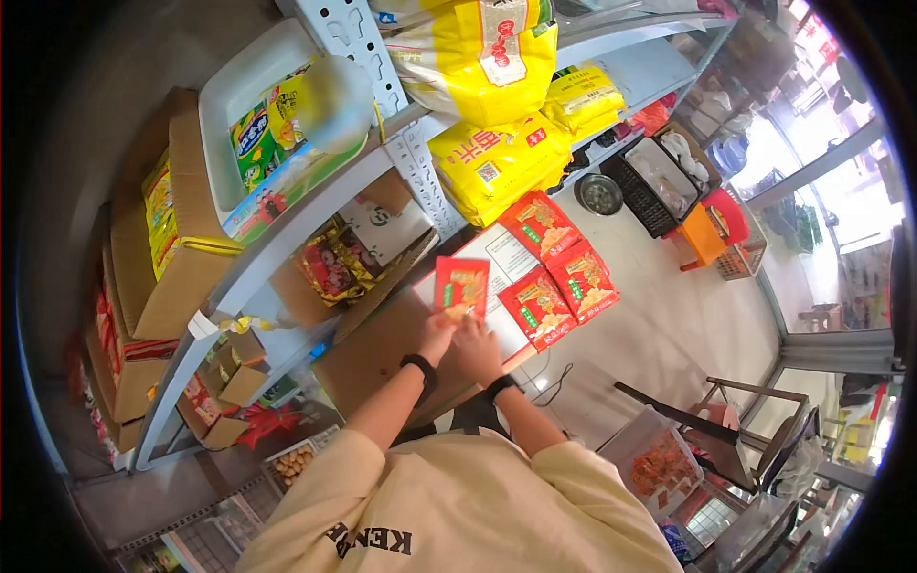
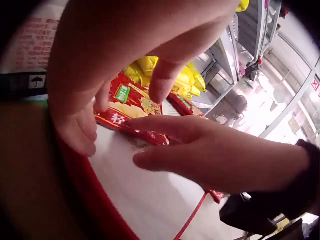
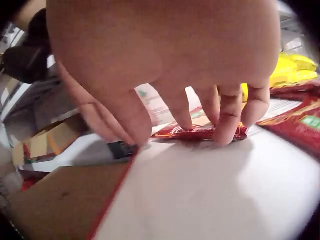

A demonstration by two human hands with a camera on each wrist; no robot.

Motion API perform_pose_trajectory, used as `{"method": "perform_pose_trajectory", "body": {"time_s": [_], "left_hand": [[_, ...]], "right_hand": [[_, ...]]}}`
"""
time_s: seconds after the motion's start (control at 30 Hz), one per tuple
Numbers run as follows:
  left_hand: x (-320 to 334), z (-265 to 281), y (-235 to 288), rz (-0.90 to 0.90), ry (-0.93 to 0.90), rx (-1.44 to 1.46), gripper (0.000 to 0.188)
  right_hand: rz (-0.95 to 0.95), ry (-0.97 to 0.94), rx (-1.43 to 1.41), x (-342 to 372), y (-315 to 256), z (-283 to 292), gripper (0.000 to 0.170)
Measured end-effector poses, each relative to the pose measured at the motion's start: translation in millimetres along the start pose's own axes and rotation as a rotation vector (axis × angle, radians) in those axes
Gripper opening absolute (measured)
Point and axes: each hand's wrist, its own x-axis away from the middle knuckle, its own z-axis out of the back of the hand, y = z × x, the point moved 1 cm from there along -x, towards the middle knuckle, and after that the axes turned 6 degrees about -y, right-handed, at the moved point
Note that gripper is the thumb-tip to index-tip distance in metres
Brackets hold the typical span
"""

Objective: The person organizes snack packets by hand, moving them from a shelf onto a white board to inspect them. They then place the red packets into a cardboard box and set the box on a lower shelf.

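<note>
In the head view, a red snack packet [image 1: 462,279] lies at the left part of a white box top [image 1: 510,329] with a red edge. My left hand [image 1: 437,336] arches over the packet's near left side; in the left wrist view its fingertips [image 2: 102,100] are at the packet's left edge and the thumb hangs over the print. My right hand [image 1: 476,351] comes in from the other side, its fingertips [image 3: 226,137] touching the near edge of the packet. Three similar red packets [image 1: 541,225] lie to the right on the same box top.
Brown cardboard [image 1: 382,349] flanks the white top on the left. Yellow bags [image 1: 501,162] stand beyond it on a shelf. Farther left, shelves carry a white tub [image 1: 218,143] and open cartons [image 1: 181,277]. A clear plastic bin [image 1: 659,463] stands at the lower right.
</note>
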Motion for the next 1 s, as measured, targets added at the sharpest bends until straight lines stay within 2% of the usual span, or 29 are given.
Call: {"method": "perform_pose_trajectory", "body": {"time_s": [0.1, 0.13, 0.2, 0.23, 0.3, 0.37, 0.43, 0.5, 0.53, 0.57, 0.6, 0.63, 0.67, 0.7, 0.77, 0.8, 0.83, 0.9, 1.0], "left_hand": [[13, 11, -13, 0.246, 0.373, -0.301, 0.059], [12, 16, -20, 0.271, 0.433, -0.445, 0.064], [11, 25, -28, 0.206, 0.385, -0.511, 0.064], [12, 28, -30, 0.174, 0.357, -0.542, 0.063], [11, 35, -35, 0.075, 0.25, -0.395, 0.055], [10, 38, -39, 0.027, 0.146, -0.239, 0.046], [16, 40, -47, 0.032, 0.042, -0.074, 0.036], [23, 45, -58, 0.05, -0.09, -0.028, 0.03], [30, 50, -56, 0.052, -0.148, -0.007, 0.027], [40, 56, -55, 0.033, -0.181, -0.001, 0.027], [55, 62, -47, 0.029, -0.221, -0.022, 0.026], [69, 69, -39, 0.024, -0.256, -0.044, 0.026], [82, 78, -37, -0.055, -0.288, -0.053, 0.026], [94, 87, -36, -0.13, -0.322, -0.068, 0.025], [153, 105, 5, -0.262, -0.298, -0.023, 0.024], [175, 121, 15, -0.308, -0.299, -0.136, 0.022], [191, 135, 11, -0.326, -0.393, 0.037, 0.024], [231, 165, 10, -0.388, -0.38, 0.083, 0.026], [310, 216, 31, -0.507, -0.259, 0.043, 0.029]], "right_hand": [[0.012, -0.029, -0.18, 19, -23, -6, 0.029], [-0.01, -0.032, -0.215, 20, -25, -3, 0.029], [-0.061, -0.041, -0.281, 24, -25, 1, 0.03], [-0.193, 0.025, -0.368, 23, -21, -1, 0.034], [-0.454, 0.164, -0.535, 16, -9, -9, 0.045], [-0.387, 0.336, -0.475, 16, 5, -49, 0.042], [-0.443, 0.386, -0.731, 21, 9, -55, 0.037], [-0.606, 0.282, -1.311, 23, 6, -60, 0.032], [-0.747, -0.015, -1.409, 28, 6, -50, 0.026], [-0.651, -0.096, -1.575, 37, 4, -43, 0.03], [-0.603, -0.192, -1.529, 44, 6, -40, 0.03], [-0.652, -0.3, -1.434, 51, -9, -2, 0.032], [-0.665, -0.345, -1.448, 62, -10, -12, 0.033], [-0.645, -0.403, -1.435, 69, -24, 14, 0.034], [-0.475, -0.375, -1.534, 85, -54, 44, 0.037], [-0.401, -0.354, -1.585, 92, -68, 53, 0.038], [-0.3, -0.341, -1.571, 95, -96, 85, 0.037], [-0.14, -0.253, -1.624, 100, -143, 110, 0.027], [-0.024, -0.209, -1.608, 101, -215, 134, 0.029]]}}
